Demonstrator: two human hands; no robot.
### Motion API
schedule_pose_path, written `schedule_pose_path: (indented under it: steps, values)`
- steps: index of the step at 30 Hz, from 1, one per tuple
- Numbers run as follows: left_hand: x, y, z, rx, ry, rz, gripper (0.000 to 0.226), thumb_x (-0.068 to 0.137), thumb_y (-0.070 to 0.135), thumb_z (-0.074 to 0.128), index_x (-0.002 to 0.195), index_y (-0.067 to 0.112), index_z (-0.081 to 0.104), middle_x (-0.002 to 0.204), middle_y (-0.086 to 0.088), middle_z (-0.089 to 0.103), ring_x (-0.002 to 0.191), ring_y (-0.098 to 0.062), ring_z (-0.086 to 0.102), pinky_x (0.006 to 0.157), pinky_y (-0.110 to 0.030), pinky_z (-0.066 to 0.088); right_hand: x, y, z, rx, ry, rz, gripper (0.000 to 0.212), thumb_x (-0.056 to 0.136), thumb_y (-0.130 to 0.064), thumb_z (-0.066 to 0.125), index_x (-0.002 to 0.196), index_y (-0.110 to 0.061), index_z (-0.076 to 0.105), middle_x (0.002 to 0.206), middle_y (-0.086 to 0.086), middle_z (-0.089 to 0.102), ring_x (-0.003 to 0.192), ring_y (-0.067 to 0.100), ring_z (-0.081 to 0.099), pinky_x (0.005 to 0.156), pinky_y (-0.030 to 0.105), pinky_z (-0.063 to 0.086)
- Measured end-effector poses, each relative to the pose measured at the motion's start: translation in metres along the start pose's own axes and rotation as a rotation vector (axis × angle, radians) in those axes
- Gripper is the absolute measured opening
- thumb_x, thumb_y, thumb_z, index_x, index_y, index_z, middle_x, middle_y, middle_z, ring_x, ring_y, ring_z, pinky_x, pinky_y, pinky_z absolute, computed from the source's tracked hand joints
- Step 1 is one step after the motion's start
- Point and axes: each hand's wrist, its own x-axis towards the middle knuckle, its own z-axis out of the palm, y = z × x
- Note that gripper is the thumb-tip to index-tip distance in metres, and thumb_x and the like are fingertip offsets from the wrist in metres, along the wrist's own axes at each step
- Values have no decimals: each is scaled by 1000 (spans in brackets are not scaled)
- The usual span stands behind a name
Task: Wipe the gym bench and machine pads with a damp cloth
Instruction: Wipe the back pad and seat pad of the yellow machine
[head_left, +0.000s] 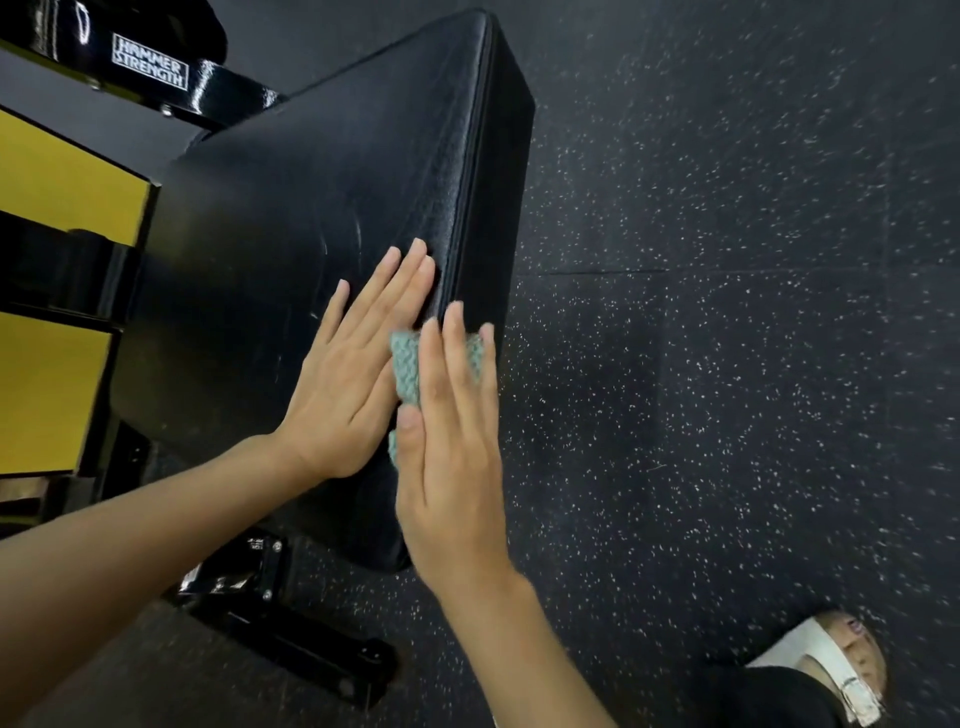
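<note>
Right grip (452, 467): flat, fingers straight, pressing a teal cloth (408, 369) onto the right edge of the black pad (311, 182); nothing clasped. The cloth lies under the fingers and thumb and shows between them.

Left grip (353, 384): just left of the right one, palm down, fingers straight, resting on the pad's top.

Further left: yellow panels (57, 176) and a black frame (150, 62) lettered HAMMER STRENGTH.

Right of the grips: speckled dark floor (727, 312), with a foot in a white sandal (841, 660) on it.
</note>
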Motion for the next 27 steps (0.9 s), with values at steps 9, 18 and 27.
schedule_pose_path:
  steps: [9, 18, 27]
  values:
    - [0, 1, 0, 1, 17, -18, 57, 102, 28, 21, 157, 12, 16, 166, 0, 12, 153, -18, 9, 123, -49, 7, -29, -6, 8, -70, 12, 23, 51, 109, -32, 17, 156, -15, 17, 166, -4, 7, 153, 23, 0, 123, 34, 10]
    - [5, -1, 1, -39, 76, -179, 57, 102, 30, 22, 157, 17, 14, 166, 6, 10, 153, -13, 9, 124, -44, 9, 67, 2, -1, -184, 62, 12, 55, 107, -32, 13, 154, -3, 16, 164, 11, 11, 153, 22, -3, 124, 42, 0]
    - [17, -4, -3, -13, 52, -195, 56, 103, 29, 24, 157, 18, 13, 166, 6, 10, 153, -14, 9, 123, -43, 9, 43, -1, -8, -78, -10, -34, 56, 108, -30, 18, 154, -4, 2, 166, 10, -2, 153, 26, -4, 123, 47, 12]
